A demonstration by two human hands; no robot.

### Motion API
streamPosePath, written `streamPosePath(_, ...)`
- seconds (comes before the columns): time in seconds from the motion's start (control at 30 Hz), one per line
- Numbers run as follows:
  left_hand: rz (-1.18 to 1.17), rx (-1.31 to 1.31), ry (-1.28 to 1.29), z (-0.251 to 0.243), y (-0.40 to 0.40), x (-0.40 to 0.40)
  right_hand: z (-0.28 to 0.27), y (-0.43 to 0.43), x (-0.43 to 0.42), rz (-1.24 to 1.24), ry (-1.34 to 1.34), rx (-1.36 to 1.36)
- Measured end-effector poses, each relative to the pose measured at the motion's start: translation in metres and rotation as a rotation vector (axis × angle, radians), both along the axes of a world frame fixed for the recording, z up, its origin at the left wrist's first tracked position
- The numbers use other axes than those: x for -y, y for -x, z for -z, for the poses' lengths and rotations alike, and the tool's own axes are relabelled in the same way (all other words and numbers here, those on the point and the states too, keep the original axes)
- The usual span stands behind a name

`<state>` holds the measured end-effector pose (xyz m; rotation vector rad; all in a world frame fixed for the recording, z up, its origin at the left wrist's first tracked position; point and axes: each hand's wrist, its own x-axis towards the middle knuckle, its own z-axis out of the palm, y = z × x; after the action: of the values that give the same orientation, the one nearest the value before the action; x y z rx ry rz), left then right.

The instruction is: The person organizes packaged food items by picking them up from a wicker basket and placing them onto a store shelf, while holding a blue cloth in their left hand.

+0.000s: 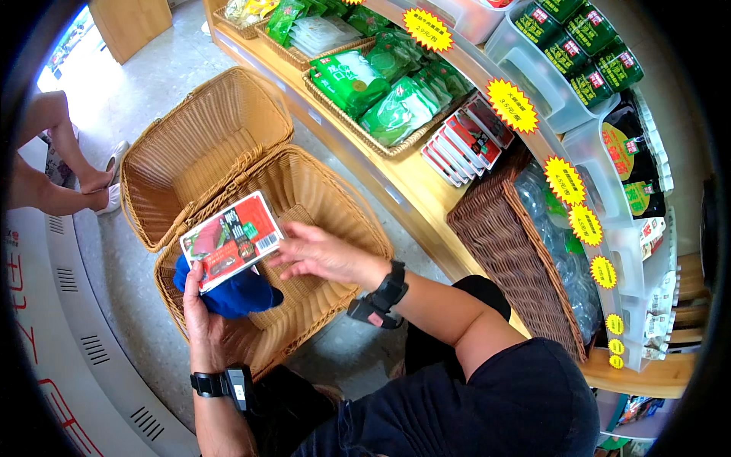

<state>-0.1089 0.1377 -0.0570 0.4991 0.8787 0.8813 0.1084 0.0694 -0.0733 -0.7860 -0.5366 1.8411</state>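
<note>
My left hand [201,305] grips a flat red and white food package [231,240] by its lower left edge, over the near part of a wicker basket [365,228]. My right hand [320,254] is at the package's right end, fingers spread; whether a fingertip touches it I cannot tell. Below the package is a blue cloth item, perhaps a cap [240,294]; what bears it is hidden. Similar flat packages [465,143] stand in a row on the wooden shelf [400,177].
A second open wicker section [200,125] adjoins the basket. Shallow baskets of green packets [377,97], a dark wicker bin [514,257] and plastic tubs with green cans [577,45] line the shelving. Another person's legs [63,148] are at the left, beside a white curved cabinet [63,320].
</note>
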Motion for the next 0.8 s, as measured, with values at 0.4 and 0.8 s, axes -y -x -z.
streamPosePath(0.4, 0.168, -0.080, -0.032, -0.012, -0.011, 0.015, -0.019, -0.017, -0.007, 0.551, 0.000, -0.047)
streamPosePath(0.8, 0.185, -0.074, -0.009, -0.014, -0.003, 0.012, -0.024, -0.333, 0.024, 1.460, -0.135, 0.006)
